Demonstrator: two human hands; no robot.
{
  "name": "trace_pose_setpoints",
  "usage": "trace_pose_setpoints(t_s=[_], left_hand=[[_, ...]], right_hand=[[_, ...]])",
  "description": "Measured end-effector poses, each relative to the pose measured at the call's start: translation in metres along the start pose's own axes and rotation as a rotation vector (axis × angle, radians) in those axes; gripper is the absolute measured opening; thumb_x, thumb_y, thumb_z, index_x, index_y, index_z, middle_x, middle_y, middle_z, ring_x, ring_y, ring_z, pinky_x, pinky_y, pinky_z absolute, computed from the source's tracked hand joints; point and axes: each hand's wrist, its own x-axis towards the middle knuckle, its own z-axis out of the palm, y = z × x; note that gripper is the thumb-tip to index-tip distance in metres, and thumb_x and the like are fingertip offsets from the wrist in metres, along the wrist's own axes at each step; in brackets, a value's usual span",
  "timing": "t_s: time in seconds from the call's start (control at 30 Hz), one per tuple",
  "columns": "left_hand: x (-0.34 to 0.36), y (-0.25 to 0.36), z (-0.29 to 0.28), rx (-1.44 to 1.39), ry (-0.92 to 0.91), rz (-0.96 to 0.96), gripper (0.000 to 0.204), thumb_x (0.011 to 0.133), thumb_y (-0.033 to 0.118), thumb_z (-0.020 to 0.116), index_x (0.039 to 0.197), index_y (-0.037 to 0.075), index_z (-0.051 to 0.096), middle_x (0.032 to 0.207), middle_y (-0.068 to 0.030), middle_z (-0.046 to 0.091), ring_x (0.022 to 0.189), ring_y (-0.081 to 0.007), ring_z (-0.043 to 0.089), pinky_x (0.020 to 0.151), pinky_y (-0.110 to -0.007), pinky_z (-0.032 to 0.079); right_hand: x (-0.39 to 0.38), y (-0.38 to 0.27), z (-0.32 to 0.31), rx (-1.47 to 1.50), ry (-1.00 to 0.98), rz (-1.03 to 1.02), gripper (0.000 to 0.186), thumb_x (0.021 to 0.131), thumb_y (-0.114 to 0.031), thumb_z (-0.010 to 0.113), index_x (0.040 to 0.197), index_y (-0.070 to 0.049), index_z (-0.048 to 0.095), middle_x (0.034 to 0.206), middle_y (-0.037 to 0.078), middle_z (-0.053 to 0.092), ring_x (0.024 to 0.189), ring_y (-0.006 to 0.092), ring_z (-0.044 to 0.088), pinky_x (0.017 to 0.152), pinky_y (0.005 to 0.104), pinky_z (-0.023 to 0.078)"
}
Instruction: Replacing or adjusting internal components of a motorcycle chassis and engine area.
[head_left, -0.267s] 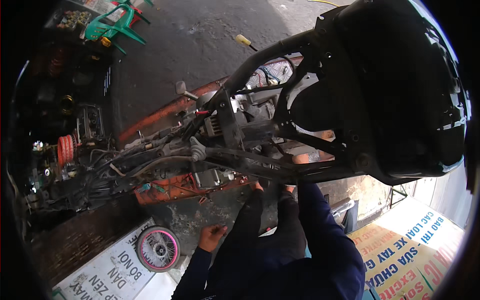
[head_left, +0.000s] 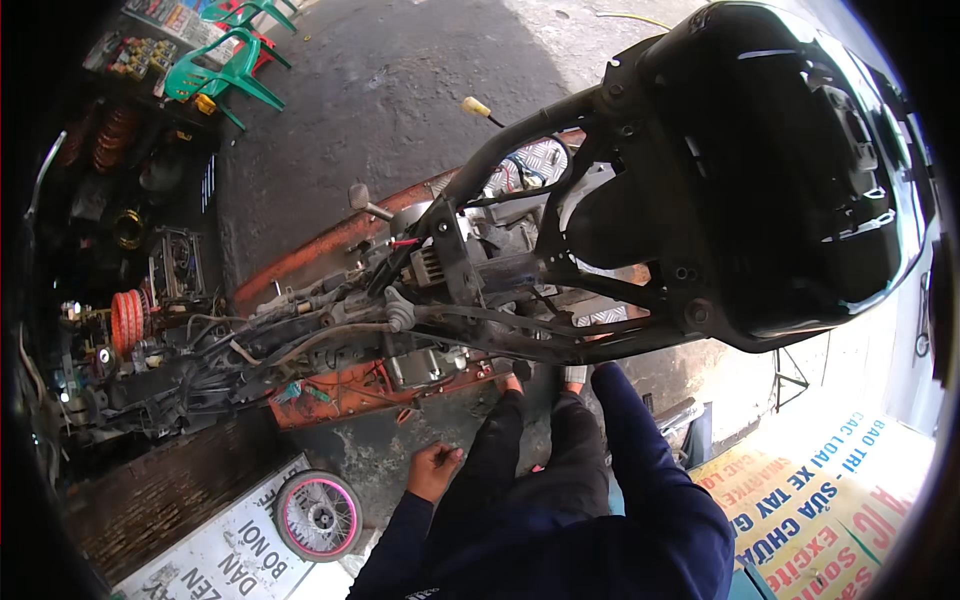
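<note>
A stripped motorcycle frame (head_left: 480, 332) of dark tubes and brackets lies across the view above an orange lift platform (head_left: 330, 395). A large glossy black rounded body (head_left: 770, 180) is fixed at its right end. My left hand (head_left: 435, 470) hangs beside my left leg, apart from the frame, with its fingers curled closed and nothing visible in them. My right arm (head_left: 640, 440) reaches forward to the lower frame tube. Beyond the sleeve's end my right hand is hidden by the frame. A silvery engine cover (head_left: 425, 367) shows below the tubes.
A wheel with a pink rim (head_left: 318, 515) leans by a white lettered board (head_left: 215, 550) at the lower left. Green plastic chairs (head_left: 225, 75) stand at the far left near dark shelves of parts. A yellow lettered sign (head_left: 810, 490) lies at the lower right.
The view has shifted slightly, so more of the black body shows. A bit of my right hand seen through the frame is now hidden. My left hand stays curled near my leg.
</note>
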Motion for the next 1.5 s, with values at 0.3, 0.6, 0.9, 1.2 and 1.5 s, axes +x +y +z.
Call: trace_pose_setpoints(t_s=[0.3, 0.6, 0.9, 1.2, 1.5], left_hand=[[0.031, 0.174, 0.108, 0.353, -0.178, 1.095, 0.027, 0.084, 0.018, 0.072, 0.104, 0.004, 0.062, 0.104, -0.0125, 0.064, 0.094, -0.0307, 0.063, 0.083, -0.038, 0.05], [0.001, 0.297, 0.138, 0.068, -0.624, 1.424, 0.019, 0.09, 0.008, 0.063, 0.107, 0.0, 0.059, 0.095, -0.0158, 0.062, 0.086, -0.0338, 0.063, 0.074, -0.038, 0.05], [0.039, 0.428, 0.112, 0.129, -0.499, 1.558, 0.014, 0.093, 0.008, 0.063, 0.102, -0.003, 0.065, 0.087, -0.0134, 0.068, 0.079, -0.0217, 0.068, 0.073, -0.031, 0.052], [0.047, 0.417, 0.123, 0.088, -0.456, 1.405, 0.016, 0.089, 0.015, 0.068, 0.093, 0.0, 0.068, 0.085, -0.0161, 0.07, 0.079, -0.032, 0.068, 0.071, -0.036, 0.052], [0.078, 0.373, 0.163, 0.001, -0.197, 1.46, 0.022, 0.084, 0.009, 0.069, 0.103, 0.0, 0.065, 0.098, -0.0162, 0.068, 0.091, -0.0351, 0.065, 0.077, -0.038, 0.052]], right_hand=[[-0.067, -0.117, -0.456, 0.21, -0.786, 0.39, 0.043, 0.091, -0.04, 0.061, 0.086, 0.001, 0.072, 0.075, 0.015, 0.069, 0.069, 0.0253, 0.066, 0.069, 0.0383, 0.051], [-0.017, -0.301, -0.677, 0.701, -0.32, -0.032, 0.04, 0.095, -0.035, 0.063, 0.108, 0.002, 0.064, 0.07, -0.002, 0.052, 0.061, 0.0063, 0.044, 0.054, 0.0221, 0.035], [0.056, -0.425, -0.691, -0.407, 0.213, -0.893, 0.013, 0.09, -0.011, 0.062, 0.094, 0.0, 0.067, 0.081, 0.015, 0.068, 0.081, 0.027, 0.068, 0.071, 0.0376, 0.053], [0.078, -0.444, -0.656, -0.507, 0.249, -1.141, 0.009, 0.082, -0.01, 0.067, 0.086, -0.002, 0.067, 0.079, 0.014, 0.067, 0.085, 0.0288, 0.067, 0.076, 0.0384, 0.053], [0.064, -0.474, -0.652, -0.679, -0.109, -1.224, 0.018, 0.073, -0.013, 0.073, 0.091, -0.012, 0.072, 0.084, 0.004, 0.071, 0.083, 0.023, 0.071, 0.065, 0.032, 0.055]])
